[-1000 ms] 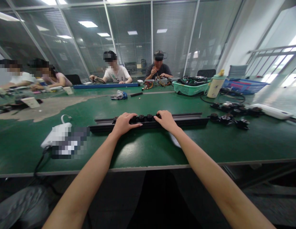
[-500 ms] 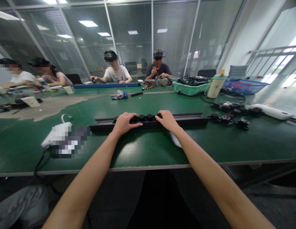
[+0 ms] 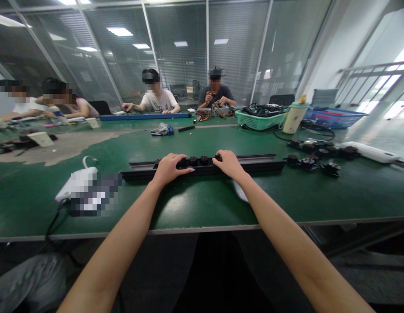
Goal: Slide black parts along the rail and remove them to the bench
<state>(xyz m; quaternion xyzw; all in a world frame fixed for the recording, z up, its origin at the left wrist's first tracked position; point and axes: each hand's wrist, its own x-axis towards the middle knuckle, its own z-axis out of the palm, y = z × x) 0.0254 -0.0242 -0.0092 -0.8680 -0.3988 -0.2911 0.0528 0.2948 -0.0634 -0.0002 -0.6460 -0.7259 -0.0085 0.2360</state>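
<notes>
Fingers [image 3: 184,167] of both hands lie close together and curl down over a row of round black fittings [image 3: 198,161], the left hand [image 3: 171,169] at that row's left end and the right hand [image 3: 228,164] at its right end, with a short stretch of the row showing between them. How hard they press cannot be told from this view. The fittings sit along a long dark metal rail [image 3: 254,165] that lies crosswise on a green-topped workbench [image 3: 352,195], just beyond its near edge and straight ahead of the person. Further right on the bench lies a cluster of similar loose black fittings [image 3: 308,164], well apart from the right hand, with a long white device [image 3: 368,152] beyond them. To the left of the left hand sits a white box [image 3: 80,180] with a cable, partly pixelated. Across the bench stand a green plastic basket of cables [image 3: 259,121], a pale green-lidded bottle [image 3: 295,118] and a blue basket [image 3: 335,118]. Four co-workers [image 3: 156,98] sit along the far side, and one of them holds a small tool over electronic parts. A blue rail [image 3: 140,116] lies in front of another.
</notes>
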